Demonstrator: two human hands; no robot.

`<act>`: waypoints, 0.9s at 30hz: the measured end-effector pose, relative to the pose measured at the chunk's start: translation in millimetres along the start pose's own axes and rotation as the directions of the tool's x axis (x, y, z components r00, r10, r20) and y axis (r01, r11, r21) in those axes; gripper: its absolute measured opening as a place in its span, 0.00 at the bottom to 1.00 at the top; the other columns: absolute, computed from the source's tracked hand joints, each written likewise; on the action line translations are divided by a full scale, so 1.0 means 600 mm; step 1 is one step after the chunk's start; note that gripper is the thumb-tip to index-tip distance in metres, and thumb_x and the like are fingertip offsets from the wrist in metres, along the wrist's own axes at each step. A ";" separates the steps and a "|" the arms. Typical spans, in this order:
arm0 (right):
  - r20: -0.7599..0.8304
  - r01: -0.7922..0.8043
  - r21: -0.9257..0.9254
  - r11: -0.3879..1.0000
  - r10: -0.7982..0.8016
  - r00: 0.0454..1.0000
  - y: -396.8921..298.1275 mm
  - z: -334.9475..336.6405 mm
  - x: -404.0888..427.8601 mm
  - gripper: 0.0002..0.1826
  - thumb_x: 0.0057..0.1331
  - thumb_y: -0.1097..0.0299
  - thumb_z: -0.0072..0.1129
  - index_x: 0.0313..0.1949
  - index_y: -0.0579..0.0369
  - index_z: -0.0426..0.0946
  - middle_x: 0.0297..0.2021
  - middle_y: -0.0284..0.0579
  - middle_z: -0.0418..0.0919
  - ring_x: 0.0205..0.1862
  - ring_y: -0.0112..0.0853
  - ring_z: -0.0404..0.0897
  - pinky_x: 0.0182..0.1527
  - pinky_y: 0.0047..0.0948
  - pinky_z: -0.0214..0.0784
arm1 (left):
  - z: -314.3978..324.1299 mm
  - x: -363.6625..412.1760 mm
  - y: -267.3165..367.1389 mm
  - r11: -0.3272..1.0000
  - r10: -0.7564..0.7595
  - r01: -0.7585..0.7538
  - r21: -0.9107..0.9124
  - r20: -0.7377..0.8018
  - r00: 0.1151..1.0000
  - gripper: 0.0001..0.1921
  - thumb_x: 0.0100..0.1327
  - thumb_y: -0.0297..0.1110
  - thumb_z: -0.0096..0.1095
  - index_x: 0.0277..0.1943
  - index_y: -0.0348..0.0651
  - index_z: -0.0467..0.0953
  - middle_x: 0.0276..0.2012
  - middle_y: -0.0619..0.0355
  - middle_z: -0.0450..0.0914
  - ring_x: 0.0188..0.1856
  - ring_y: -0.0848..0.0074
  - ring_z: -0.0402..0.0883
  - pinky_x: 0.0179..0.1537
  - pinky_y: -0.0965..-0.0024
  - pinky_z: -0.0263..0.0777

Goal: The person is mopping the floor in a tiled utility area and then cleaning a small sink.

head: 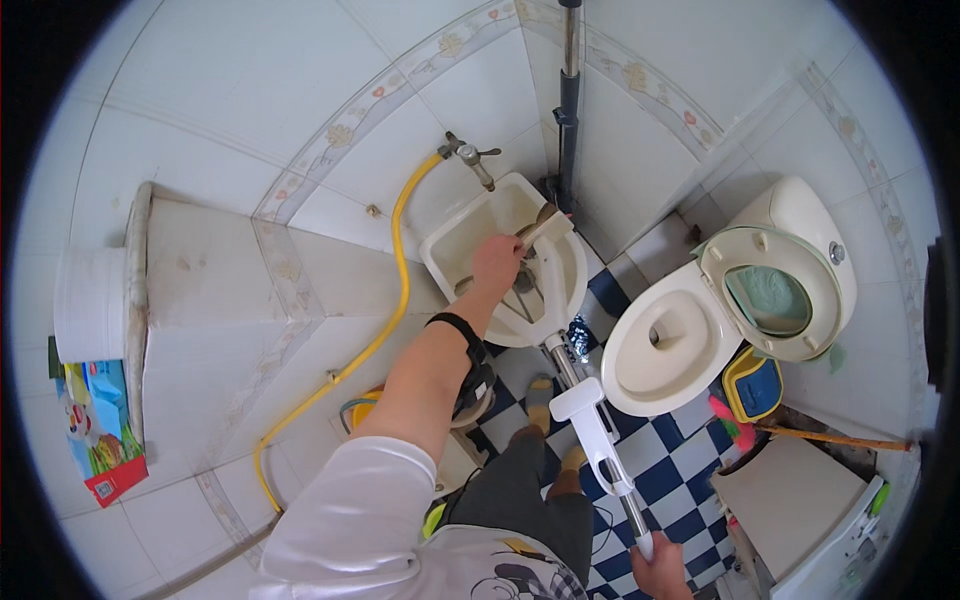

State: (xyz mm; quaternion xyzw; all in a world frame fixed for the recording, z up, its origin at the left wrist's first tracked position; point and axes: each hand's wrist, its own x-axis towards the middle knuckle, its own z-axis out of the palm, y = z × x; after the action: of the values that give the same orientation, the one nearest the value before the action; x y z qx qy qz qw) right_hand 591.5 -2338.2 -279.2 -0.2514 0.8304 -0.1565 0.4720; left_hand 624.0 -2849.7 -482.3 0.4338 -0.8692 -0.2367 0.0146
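My right hand (pixel 660 568) grips the lower end of the metal pole of a white squeeze mop (pixel 589 409), which slants up to the left. The mop's white head (pixel 553 281) lies across the right side of a ceramic utility sink (pixel 435 251). My left hand (pixel 498 262) is over the basin at the upper part of the mop head, its fingers bent against a pale strip (pixel 546 230) there. How firmly it holds the strip cannot be told. Brownish items and thin bars in the basin are partly hidden by the hand.
A tap (pixel 476 161) with a yellow hose (pixel 403 277) is on the wall above the sink. A toilet (pixel 667 341) with its lid raised stands to the right, a small yellow-and-blue bin (pixel 754 386) beside it. A dark pole (pixel 568 135) stands in the corner behind the sink.
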 end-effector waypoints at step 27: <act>0.021 -0.058 -0.013 0.998 0.058 0.998 0.092 0.059 -0.011 0.15 0.57 0.68 0.56 0.42 0.63 0.72 0.24 0.62 0.76 0.28 0.58 0.76 0.30 0.51 0.69 | 0.072 0.152 -0.097 0.385 -0.367 0.345 -0.856 0.201 0.908 0.09 0.62 0.29 0.53 0.37 0.35 0.80 0.31 0.55 0.82 0.34 0.71 0.79 0.34 0.72 0.73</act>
State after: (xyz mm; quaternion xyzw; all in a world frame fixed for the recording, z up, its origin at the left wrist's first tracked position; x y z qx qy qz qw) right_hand 610.3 -2289.6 -319.8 -0.2317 0.8332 -0.1347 0.4837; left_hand 600.6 -2931.8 -561.9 0.5419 -0.5091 -0.6402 0.1931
